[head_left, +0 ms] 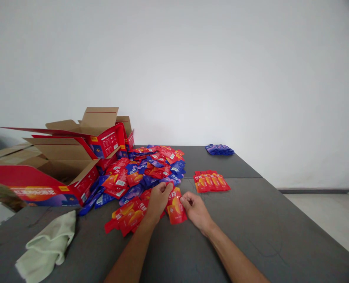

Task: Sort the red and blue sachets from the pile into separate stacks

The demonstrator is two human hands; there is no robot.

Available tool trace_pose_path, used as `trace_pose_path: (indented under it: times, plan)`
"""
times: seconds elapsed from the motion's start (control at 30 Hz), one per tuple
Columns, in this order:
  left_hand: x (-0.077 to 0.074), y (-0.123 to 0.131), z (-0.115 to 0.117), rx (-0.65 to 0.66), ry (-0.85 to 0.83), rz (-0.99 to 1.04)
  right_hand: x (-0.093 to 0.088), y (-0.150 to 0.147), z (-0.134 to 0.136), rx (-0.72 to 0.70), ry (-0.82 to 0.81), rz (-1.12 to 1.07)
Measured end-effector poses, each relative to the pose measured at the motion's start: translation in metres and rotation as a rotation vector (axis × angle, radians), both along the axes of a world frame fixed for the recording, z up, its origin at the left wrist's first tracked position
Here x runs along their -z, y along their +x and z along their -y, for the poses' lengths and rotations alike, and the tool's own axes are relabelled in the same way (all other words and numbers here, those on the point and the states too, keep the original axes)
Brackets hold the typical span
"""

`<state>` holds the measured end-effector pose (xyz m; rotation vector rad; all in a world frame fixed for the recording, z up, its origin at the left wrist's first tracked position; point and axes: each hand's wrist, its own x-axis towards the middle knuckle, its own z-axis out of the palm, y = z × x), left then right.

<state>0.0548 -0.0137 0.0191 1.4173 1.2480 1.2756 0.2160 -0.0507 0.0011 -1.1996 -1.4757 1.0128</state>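
A red sachet with orange fruit printed on it [176, 209] is held over the dark table between my two hands. My left hand [159, 199] is closed, thumb and fingers pinched at the sachet's upper left corner. On the opposite side, my right hand [196, 210] pinches the right edge with thumb and forefinger. Several more red sachets [130, 216] lie under and beside my left forearm. Behind them spreads a loose heap of red and blue sachets [151, 169]. To the right, an overlapping row of red sachets [211, 181] lies flat.
Open red cartons with brown insides [56, 184] stand along the left. A pale green cloth [49, 247] lies crumpled at the front left. Farther back on the right is a row of blue sachets [219, 149]. The dark table [245, 236] ends along a slanting right edge.
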Motion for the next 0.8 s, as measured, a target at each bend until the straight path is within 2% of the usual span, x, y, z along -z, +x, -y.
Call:
trace_pose_path:
  times: [0.07, 0.23, 0.33, 0.4, 0.53, 0.6, 0.8]
  plan:
    - [0.000, 0.001, 0.001, -0.003, -0.006, 0.000, 0.000, -0.001, 0.000, -0.041, 0.001, 0.007]
    - [-0.003, 0.004, 0.004, -0.112, -0.013, 0.062, -0.002, -0.004, 0.005, -0.140, -0.015, 0.020]
    - [-0.006, 0.003, 0.004, -0.101, -0.071, 0.146, -0.002, -0.004, 0.004, -0.118, 0.005, 0.043]
    - [-0.005, 0.003, 0.004, -0.039, -0.117, 0.180, -0.001, -0.001, 0.001, -0.034, 0.033, 0.026]
    - [0.000, 0.006, 0.007, 0.237, -0.250, 0.174, 0.003, 0.005, -0.006, 0.132, 0.063, 0.004]
    - [0.002, 0.008, 0.010, 0.334, -0.264, 0.116, 0.007, 0.007, -0.009, 0.193, 0.060, 0.013]
    - [0.002, 0.011, 0.012, 0.330, -0.165, 0.050, 0.014, 0.005, -0.011, 0.270, 0.075, 0.066]
